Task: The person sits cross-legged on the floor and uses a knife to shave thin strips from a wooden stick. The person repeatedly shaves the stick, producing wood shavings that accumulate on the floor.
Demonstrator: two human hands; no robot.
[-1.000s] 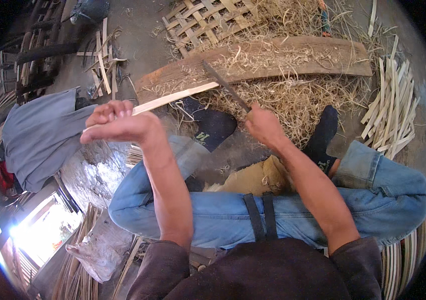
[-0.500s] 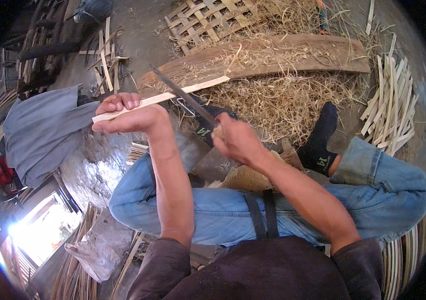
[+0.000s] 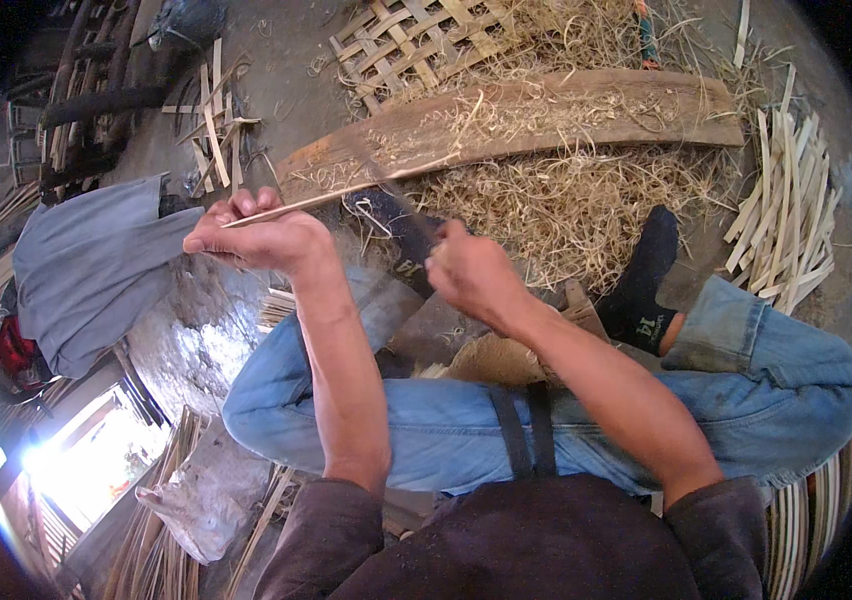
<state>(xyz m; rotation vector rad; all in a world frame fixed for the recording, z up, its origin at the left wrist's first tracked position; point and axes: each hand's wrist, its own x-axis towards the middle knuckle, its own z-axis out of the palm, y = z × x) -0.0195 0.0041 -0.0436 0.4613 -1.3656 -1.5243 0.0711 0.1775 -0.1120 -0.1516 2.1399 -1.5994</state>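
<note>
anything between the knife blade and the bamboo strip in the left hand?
Nothing visible. The left hand grips the thin bamboo strip, and the knife in the right hand crosses it directly; whether blade and strip touch is hard to tell. Shavings and the wooden plank lie beyond them, not between.

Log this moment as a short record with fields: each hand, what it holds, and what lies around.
left hand: shut on a thin pale bamboo strip, holding it out over the ground
right hand: shut on a dark knife, blade laid against the strip
beyond the hands: long curved wooden plank, heap of straw-coloured shavings
right side: pile of cut pale bamboo slats
top: woven bamboo lattice mat
left side: grey cloth
</note>
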